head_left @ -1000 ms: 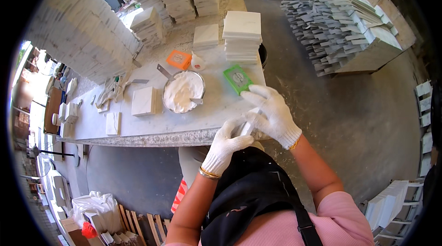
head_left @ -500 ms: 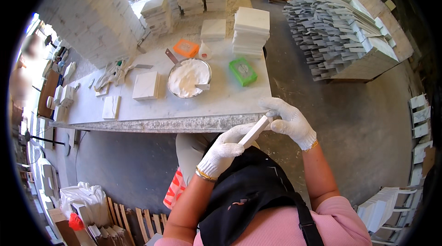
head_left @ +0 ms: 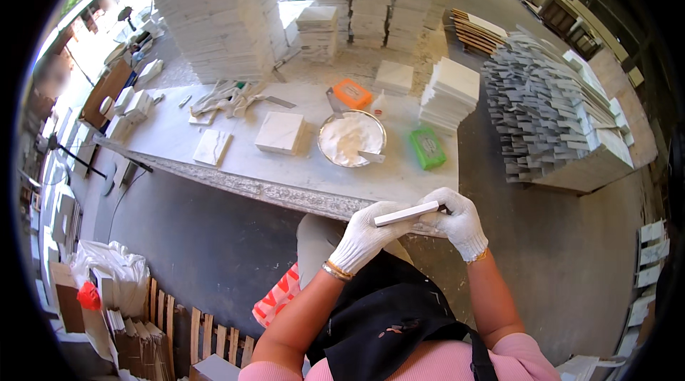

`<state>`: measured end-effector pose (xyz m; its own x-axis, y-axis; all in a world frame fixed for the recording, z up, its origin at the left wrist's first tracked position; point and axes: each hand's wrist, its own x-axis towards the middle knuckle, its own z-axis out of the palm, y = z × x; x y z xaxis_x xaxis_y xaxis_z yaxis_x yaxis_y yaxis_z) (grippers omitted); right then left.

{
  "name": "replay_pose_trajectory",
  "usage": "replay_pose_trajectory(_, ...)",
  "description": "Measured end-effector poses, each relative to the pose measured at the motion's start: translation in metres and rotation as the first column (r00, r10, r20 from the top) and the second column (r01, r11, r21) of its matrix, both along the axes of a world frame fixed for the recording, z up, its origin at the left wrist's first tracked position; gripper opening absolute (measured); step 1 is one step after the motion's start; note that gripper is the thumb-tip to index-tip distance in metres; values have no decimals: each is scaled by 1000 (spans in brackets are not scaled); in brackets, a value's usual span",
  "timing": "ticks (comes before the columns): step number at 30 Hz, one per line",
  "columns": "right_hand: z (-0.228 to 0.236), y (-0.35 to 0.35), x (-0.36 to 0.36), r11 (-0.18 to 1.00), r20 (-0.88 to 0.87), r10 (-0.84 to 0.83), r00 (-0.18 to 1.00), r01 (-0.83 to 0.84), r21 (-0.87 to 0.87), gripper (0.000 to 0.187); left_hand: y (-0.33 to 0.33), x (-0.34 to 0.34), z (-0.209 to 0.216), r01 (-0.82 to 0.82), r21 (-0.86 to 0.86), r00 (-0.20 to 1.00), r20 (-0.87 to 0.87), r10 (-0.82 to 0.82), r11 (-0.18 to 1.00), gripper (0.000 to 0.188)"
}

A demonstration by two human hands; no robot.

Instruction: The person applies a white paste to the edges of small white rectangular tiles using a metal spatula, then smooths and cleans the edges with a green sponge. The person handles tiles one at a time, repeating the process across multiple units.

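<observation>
A thin white marble tile (head_left: 407, 214) is seen edge-on above my lap, close to the table's front edge. My left hand (head_left: 369, 231), in a white knitted glove, grips its left end. At the other end my gloved right hand (head_left: 454, 222) closes on it, partly hiding that end. Beyond them on the table (head_left: 300, 180) stands a metal bowl of white paste (head_left: 352, 140) with a scraper blade (head_left: 371, 157) resting in it. To its right is a green box (head_left: 427, 148); behind it lies an orange box (head_left: 349, 93).
Marble tile stacks (head_left: 451, 95) stand at the back right of the table. Left of the bowl sit a tile block (head_left: 280, 133), a single tile (head_left: 212, 147) and loose gloves (head_left: 227, 100). A tall slab stack (head_left: 214, 17) rises behind. Grey strips (head_left: 535, 106) are piled at right.
The tile has turned from a steep slant to nearly level. My right hand has come down and now holds its right end. The view has shifted left.
</observation>
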<state>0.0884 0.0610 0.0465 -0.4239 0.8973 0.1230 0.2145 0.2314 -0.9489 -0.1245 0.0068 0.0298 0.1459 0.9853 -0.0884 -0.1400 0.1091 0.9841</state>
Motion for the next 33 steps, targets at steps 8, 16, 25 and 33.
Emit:
replay_pose_trajectory(8, 42, 70, -1, 969, -174, 105, 979, -141, -205, 38, 46, -25, -27, -97, 167, 977, -171, 126, 981, 24)
replay_pose_trajectory(16, 27, 142, -81, 805, 635, 203, 746, -496, 326, 35, 67, -28, -37, 39, 10, 999, 10, -39, 999, 21)
replay_pose_trajectory(25, -9, 175, -110, 669, 603, 417, 680, -679, 303, 19, 74, -37, -43, 82, -44, 995, 62, -79, 996, 25)
replay_pose_trajectory(33, -10, 186, -107, 829, 256, 468, 846, -520, 205, 15, 76, -38, -50, 93, -29, 995, -20, -93, 995, 29)
